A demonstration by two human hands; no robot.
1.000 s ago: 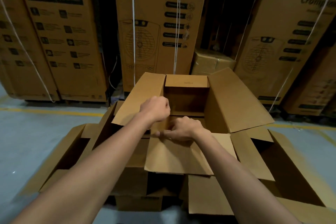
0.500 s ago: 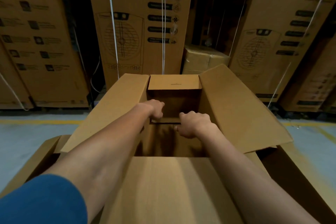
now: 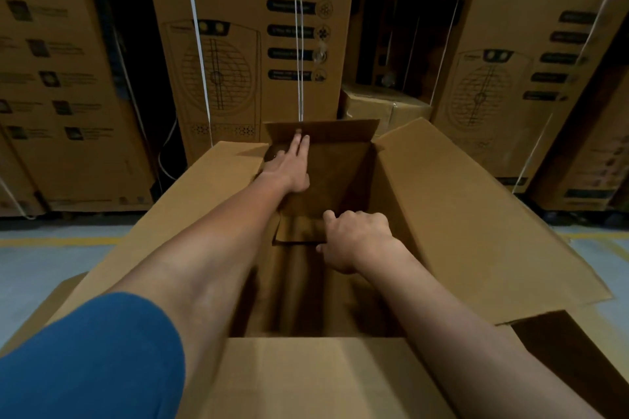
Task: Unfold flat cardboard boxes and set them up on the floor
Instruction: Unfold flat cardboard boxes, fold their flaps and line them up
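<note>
At the far left a blue sleeve (image 3: 88,360) is seen, and from it the left forearm is stretched into the open cardboard box (image 3: 476,214), which is stood upright on the floor (image 3: 41,269) directly in front of the viewer. The left side flap (image 3: 190,201) is splayed outward. The left hand (image 3: 289,168) is laid flat, fingers straight and together, against the inner face of the far wall, fingertips reaching the far flap (image 3: 323,131). To the right of it and lower, the right hand (image 3: 354,241) is curled, with a bottom flap (image 3: 299,230) apparently pinched at its edge, though the contact is partly hidden. The right side flap (image 3: 493,231) is spread wide.

The corrugated board is judged light and stiff across its panels yet hinged freely at the scores, easily creased if bent elsewhere. Hold is best taken at flap edges near the folds, with walls braced by a flat palm. Printed cartons (image 3: 245,44) are stacked behind.
</note>
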